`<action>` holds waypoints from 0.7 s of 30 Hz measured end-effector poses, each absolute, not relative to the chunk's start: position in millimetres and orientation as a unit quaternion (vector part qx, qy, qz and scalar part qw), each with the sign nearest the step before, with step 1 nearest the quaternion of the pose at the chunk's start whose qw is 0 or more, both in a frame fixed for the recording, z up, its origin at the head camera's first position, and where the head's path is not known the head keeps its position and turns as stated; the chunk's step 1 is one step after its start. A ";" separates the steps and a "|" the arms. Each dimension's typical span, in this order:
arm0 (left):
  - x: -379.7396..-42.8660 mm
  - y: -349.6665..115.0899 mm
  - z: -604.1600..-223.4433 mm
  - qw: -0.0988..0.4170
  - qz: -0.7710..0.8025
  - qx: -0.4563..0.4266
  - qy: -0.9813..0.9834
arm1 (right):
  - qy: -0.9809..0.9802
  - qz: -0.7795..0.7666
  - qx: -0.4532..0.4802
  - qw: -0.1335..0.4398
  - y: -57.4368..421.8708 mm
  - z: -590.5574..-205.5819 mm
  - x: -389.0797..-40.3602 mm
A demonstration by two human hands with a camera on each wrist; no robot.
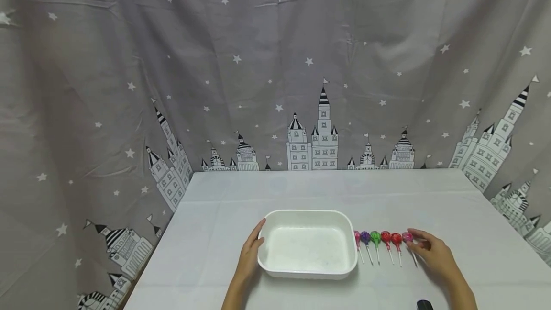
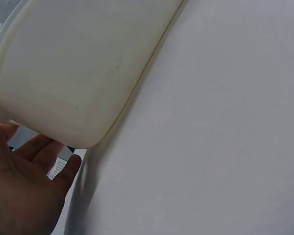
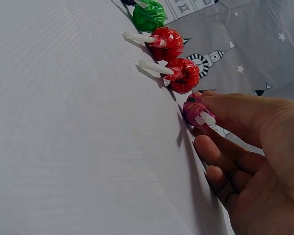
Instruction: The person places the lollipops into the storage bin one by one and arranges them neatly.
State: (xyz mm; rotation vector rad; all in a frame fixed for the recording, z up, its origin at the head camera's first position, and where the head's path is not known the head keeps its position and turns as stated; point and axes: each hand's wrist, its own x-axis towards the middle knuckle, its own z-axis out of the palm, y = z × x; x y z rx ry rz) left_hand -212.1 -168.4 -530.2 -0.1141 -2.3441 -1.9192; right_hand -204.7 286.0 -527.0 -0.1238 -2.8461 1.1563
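Observation:
A pink-wrapped lollipop (image 1: 407, 237) stands at the right end of a row on the table, its head pinched between the thumb and fingers of my right hand (image 1: 435, 252). In the right wrist view its white stick (image 3: 208, 118) points toward the camera. Left of it lie two red lollipops (image 1: 396, 239), a green lollipop (image 1: 375, 237), a purple lollipop (image 1: 365, 238) and another pink lollipop (image 1: 357, 238), partly hidden by the tray. My left hand (image 1: 248, 255) rests against the left end of a white rectangular tray (image 1: 307, 274), fingers loosely extended along its outer wall.
The tray and lollipops are on a table with a white cloth (image 1: 206, 233). A black object (image 1: 424, 304) shows at the bottom edge, near my right forearm. Behind the table hangs a grey curtain (image 1: 258, 37) printed with castles and stars.

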 end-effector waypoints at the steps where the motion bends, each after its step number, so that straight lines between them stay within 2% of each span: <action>1: -211.6 -167.8 -530.3 0.056 -0.633 -0.039 -0.771 | -0.925 0.375 -0.044 0.032 285.7 -527.2 -204.4; 16: -216.4 -172.6 -535.3 0.054 -0.640 -0.046 -0.765 | -0.928 0.357 -0.081 0.067 279.4 -540.0 -211.3; 21: -214.6 -173.8 -535.1 0.042 -0.644 -0.041 -0.763 | -0.926 0.359 -0.098 0.057 279.1 -541.6 -211.4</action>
